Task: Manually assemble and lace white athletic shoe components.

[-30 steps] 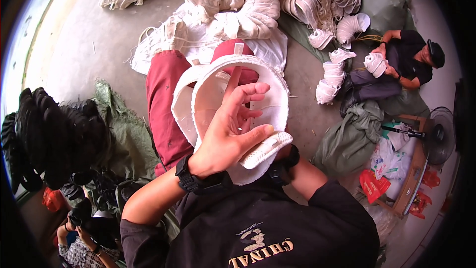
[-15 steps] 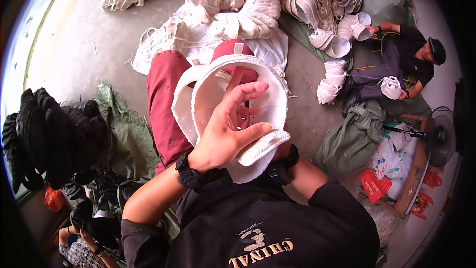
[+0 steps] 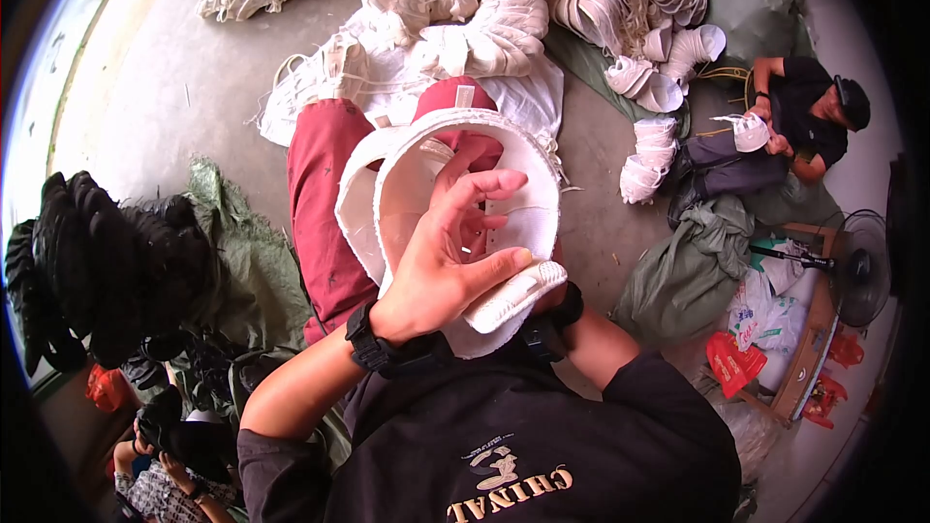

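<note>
The white fabric piece sits at the centre of the view, above the person's lap, its rounded opening facing up; it looks like a shoe upper. A second white piece lies close against it at 10 o'clock. The left hand enters from 7 o'clock, half-curled, its fingers inside the opening and thumb laid against a folded, ribbed flap at 5 o'clock; whether it really pinches the flap cannot be told. The right forearm comes in from 5 o'clock and its hand is mostly hidden behind the piece, so its grip cannot be told either

The step in hand appears to be handling the piece, with the flap kept folded over and the opening spread. The next move probably calls for steady support from behind and light thumb pressure, so the soft wall does not buckle

Tied white bundles lie toward 12 o'clock on a white sheet, and a co-worker between 2 and 3 o'clock handles a smaller white piece
</note>
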### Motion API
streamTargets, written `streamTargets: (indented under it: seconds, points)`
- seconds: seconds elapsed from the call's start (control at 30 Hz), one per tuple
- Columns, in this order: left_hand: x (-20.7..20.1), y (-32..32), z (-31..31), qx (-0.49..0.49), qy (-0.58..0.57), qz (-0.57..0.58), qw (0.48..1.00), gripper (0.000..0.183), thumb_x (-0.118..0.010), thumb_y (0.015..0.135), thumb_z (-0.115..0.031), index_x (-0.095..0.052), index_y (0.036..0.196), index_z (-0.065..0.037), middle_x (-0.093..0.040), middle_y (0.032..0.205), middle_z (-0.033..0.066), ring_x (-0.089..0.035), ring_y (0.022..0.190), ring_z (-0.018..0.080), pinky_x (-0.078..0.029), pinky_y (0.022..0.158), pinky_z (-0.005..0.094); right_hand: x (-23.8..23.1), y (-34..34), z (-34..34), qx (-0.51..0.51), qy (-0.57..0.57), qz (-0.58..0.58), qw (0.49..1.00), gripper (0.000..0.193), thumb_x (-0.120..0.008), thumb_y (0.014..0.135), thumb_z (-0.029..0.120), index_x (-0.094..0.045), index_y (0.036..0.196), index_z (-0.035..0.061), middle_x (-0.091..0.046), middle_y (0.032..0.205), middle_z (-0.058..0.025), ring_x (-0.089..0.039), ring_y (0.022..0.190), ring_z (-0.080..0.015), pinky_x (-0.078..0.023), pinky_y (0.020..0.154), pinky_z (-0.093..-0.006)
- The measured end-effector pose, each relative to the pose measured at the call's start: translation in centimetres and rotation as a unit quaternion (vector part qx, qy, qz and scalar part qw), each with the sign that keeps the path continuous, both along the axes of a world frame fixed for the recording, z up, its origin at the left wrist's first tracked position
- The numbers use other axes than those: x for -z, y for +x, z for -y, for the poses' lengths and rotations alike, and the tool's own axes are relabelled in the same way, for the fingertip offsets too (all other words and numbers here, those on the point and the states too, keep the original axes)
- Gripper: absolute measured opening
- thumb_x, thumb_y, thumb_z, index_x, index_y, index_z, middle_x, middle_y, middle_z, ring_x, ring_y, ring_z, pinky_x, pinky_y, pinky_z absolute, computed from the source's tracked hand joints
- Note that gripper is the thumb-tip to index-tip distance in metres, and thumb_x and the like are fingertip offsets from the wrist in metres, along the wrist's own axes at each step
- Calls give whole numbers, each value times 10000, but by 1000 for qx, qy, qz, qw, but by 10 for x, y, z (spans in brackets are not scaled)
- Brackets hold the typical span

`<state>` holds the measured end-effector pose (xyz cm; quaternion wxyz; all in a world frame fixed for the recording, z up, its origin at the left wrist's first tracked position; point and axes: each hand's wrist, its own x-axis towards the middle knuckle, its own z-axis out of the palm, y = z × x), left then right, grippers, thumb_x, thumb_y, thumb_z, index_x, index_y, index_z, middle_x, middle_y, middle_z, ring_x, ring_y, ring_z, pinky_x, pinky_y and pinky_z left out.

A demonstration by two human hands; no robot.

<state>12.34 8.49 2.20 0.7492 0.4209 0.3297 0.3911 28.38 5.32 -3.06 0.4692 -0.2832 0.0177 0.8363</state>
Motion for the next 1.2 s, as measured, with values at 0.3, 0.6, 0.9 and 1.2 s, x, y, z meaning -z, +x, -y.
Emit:
streamTargets:
  seconds: [0.3, 0.6, 0.9, 1.2]
  points:
    - [2, 3, 1, -11, 35, -5, 999, 627, -787, 801, -46, -491, 1352, -82, -431, 1432, 91, -431, 1305, 185, -378, 1056, 370, 28, 10, 4, -2, -23, -229, 973, 501, -301, 1029, 462, -421, 1340, 87, -548, 1191, -150, -609, 1059, -301, -561, 841, -468]
    - [-2, 7, 0, -6, -5, 25, 1000, 633, -783, 799, -24, -478, 1353, -57, -467, 1404, 82, -455, 1262, 173, -379, 1052, 344, 16, 11, 6, -24, -101, -103, 989, 467, -290, 1039, 432, -430, 1331, 96, -546, 1164, -126, -597, 1056, -276, -557, 849, -443]
    - [-3, 6, 3, -19, -42, 21, 999, 631, -777, 793, 1, -478, 1346, -55, -475, 1374, 70, -471, 1226, 172, -411, 1027, 339, 14, 9, 8, -10, -12, -8, 1000, 509, -292, 1039, 434, -390, 1391, 79, -537, 1255, -130, -591, 1108, -264, -542, 884, -409]
    - [-1, 1, -22, -95, -89, -30, 991, 358, -613, 951, -72, -509, 1280, 25, -635, 1101, 75, -613, 927, 118, -494, 819, 251, -11, -3, 6, -27, 191, 177, 965, 510, -339, 1031, 452, -488, 1347, 80, -597, 1253, -108, -596, 1132, -247, -474, 984, -408]
